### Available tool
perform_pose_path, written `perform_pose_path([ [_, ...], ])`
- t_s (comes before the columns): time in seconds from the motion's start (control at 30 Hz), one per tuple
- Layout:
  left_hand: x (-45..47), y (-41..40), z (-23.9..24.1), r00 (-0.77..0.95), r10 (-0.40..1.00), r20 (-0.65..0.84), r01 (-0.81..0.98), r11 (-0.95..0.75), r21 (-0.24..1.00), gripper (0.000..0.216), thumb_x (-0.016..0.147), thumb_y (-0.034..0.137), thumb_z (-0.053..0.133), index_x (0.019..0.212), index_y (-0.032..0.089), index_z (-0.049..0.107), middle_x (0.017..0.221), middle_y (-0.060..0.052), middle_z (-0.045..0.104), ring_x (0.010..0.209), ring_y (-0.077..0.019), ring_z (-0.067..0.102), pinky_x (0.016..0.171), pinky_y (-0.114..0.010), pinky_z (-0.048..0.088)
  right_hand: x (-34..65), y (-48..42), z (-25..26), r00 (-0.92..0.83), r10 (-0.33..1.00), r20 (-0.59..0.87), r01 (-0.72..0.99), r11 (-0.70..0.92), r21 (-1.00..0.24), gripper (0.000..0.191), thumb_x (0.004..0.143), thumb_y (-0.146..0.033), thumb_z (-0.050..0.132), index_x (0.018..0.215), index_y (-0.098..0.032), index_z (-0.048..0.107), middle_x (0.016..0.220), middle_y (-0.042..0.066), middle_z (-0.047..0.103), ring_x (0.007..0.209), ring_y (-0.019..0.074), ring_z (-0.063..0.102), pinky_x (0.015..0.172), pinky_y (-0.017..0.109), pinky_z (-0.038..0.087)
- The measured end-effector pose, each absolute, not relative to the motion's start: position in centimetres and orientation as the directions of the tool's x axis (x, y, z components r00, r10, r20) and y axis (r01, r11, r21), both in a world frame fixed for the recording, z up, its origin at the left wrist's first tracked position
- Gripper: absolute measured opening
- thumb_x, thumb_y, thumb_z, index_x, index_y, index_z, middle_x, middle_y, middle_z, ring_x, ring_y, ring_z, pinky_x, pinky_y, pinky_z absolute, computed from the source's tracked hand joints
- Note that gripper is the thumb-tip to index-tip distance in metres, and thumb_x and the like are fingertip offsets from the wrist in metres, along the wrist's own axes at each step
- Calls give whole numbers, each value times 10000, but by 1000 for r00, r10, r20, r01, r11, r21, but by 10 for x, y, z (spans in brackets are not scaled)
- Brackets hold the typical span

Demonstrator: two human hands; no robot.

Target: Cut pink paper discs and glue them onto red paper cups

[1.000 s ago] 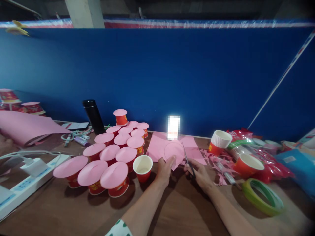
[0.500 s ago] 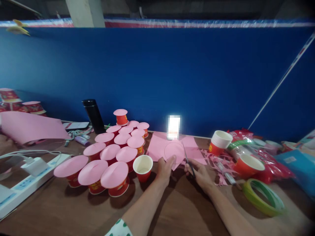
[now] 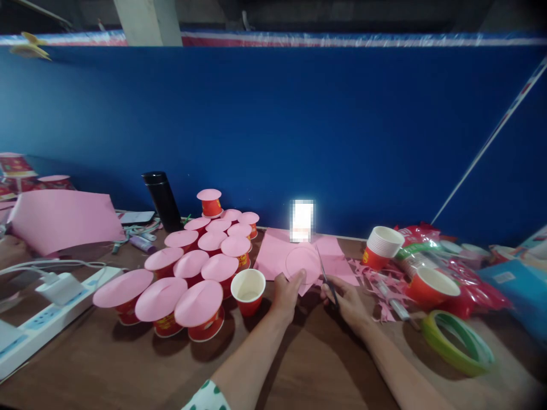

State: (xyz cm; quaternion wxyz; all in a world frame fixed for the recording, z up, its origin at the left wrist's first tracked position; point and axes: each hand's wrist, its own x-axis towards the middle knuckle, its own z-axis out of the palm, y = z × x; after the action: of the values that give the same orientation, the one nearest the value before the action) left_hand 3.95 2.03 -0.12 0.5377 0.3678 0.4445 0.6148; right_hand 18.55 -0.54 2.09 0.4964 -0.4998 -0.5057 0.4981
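My left hand [image 3: 289,293] pinches the near edge of a pink sheet of paper [image 3: 303,267] with a round outline drawn on it. In my right hand [image 3: 347,302] is a pair of scissors [image 3: 330,287], its blades pointing away from me at the right side of the circle. Whether the blades are apart is too small to tell. Another pink sheet [image 3: 271,250] lies flat behind. Left of my left hand stands an upright red paper cup [image 3: 248,291]. Further left are several red cups topped with pink paper discs [image 3: 199,303].
A stack of paper cups [image 3: 380,247], pink scraps [image 3: 387,290], a lone cup [image 3: 433,287] and tape rolls [image 3: 457,343] are on the right. A black flask [image 3: 162,200] and a power strip [image 3: 55,313] stand left, where a co-worker's hand [image 3: 15,250] holds a pink sheet [image 3: 68,221].
The co-worker's pink sheet at the far left has shifted slightly to the right, and more of that hand shows. My own hands, the paper and the scissors look nearly the same.
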Motion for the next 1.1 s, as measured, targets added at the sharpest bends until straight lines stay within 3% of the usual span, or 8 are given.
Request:
perform_pose_path([
  [0.77,40,22,0,-161,986,-32,-374,-31,927,399,621,439,761,805,96,677,739,-77,694,666,-176,611,616,-262,467,190,-2,12,-30,1000,6,33,7,-999,609,603,-529,757,1059,-134,674,570,-15,567,480,101,477,441,218,374],
  [1.1,38,21,3,-210,977,-35,-250,-19,968,360,646,445,730,734,104,656,650,-54,653,593,-154,563,530,-237,429,187,-5,18,-18,1000,-10,36,-10,-999,629,591,-558,748,1054,-136,686,567,-19,553,478,102,466,450,228,367],
])
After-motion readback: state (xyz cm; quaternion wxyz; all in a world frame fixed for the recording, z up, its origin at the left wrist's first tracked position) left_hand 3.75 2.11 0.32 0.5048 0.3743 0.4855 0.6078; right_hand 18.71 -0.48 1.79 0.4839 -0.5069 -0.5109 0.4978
